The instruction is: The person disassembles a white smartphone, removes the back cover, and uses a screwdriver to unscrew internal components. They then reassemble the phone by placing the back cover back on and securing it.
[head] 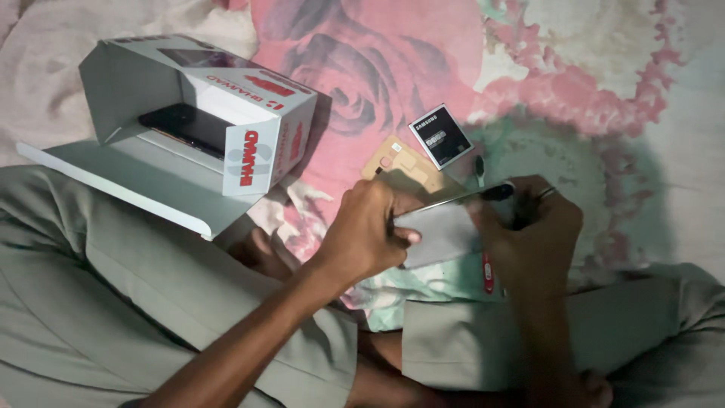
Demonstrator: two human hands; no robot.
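Note:
My left hand (366, 230) and my right hand (532, 238) both grip a thin flat phone (445, 227), tilted edge-up between them, its pale face toward me. The left thumb presses on its left edge; the right fingers wrap its right end. Just beyond the hands lies a gold back cover (400, 168) and a black rectangular battery (440, 136) on the floral cloth. A small dark tool (479, 170) lies beside the cover.
An open white and red cardboard box (257, 136) sits at the upper left with a dark phone (185, 125) on its tray. My crossed legs in grey-green trousers (151, 302) fill the bottom. A red-handled item (488, 273) pokes out under the right hand.

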